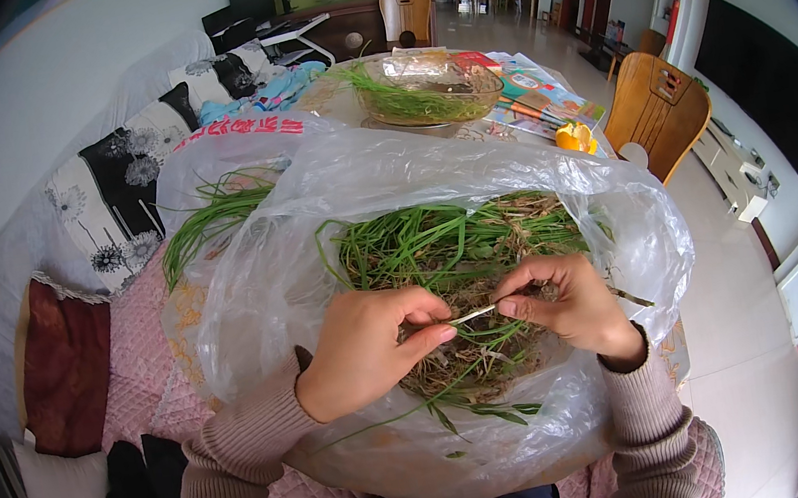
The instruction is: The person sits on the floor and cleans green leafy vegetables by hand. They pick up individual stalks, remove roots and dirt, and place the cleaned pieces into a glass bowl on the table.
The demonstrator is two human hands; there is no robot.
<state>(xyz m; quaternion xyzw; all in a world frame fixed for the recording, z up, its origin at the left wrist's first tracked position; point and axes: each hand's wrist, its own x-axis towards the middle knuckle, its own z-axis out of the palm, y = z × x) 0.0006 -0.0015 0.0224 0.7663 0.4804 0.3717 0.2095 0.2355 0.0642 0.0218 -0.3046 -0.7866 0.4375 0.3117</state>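
Between both hands stretches a thin, pale plant stem (473,315). My left hand (374,347) pinches its left end between thumb and fingers, and my right hand (561,303) pinches its right end. Below the hands, a large clear plastic bag (273,265) lies spread around a heap of long green leafy stalks (413,243) with brown dry leaves, roots and soil. A smaller bunch of green stalks (213,217) rests on another plastic bag at the left, apart from the heap.
Farther back on the table stand a clear glass bowl (428,98) holding green stalks, colourful printed papers (545,97) and an opened orange peel (576,138). A wooden chair (656,109) is at the right, and a cushioned sofa (113,203) runs along the left.
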